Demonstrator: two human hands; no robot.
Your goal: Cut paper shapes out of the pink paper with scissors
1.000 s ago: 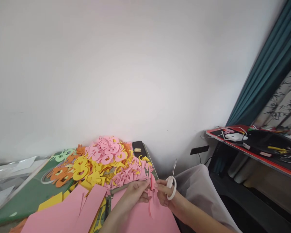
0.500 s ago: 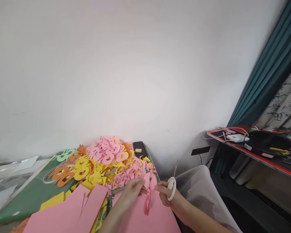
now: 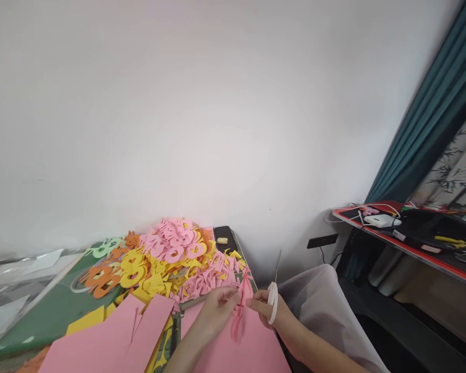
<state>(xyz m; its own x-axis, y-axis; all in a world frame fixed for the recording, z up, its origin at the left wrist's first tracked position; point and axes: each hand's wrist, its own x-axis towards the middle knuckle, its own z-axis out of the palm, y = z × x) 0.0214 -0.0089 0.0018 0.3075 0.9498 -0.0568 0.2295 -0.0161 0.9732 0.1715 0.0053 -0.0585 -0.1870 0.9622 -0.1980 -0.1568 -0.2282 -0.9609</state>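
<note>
Between my hands is a pink paper cutout (image 3: pixel 246 294), folded upright, with a looped lower part that is blurred. My left hand (image 3: pixel 222 306) pinches its left side with closed fingers. The fingertips of my right hand (image 3: pixel 267 311) touch its right side. White-handled scissors (image 3: pixel 272 303) hang on that same hand, their blades pointing up and away from the paper. Beneath both hands lies a pink paper sheet (image 3: pixel 236 355).
Piled cutouts, pink (image 3: pixel 171 239), yellow (image 3: pixel 132 267) and orange (image 3: pixel 101 280), cover the table's far part with scraps. A black phone (image 3: pixel 223 233) lies by the wall. More pink sheets (image 3: pixel 104 336) rest at left. A red-edged desk (image 3: pixel 373 228) stands at right.
The pink cutout was spread more flat and facing me; now it is folded narrower between my fingers. My right hand and the scissors have shifted slightly left.
</note>
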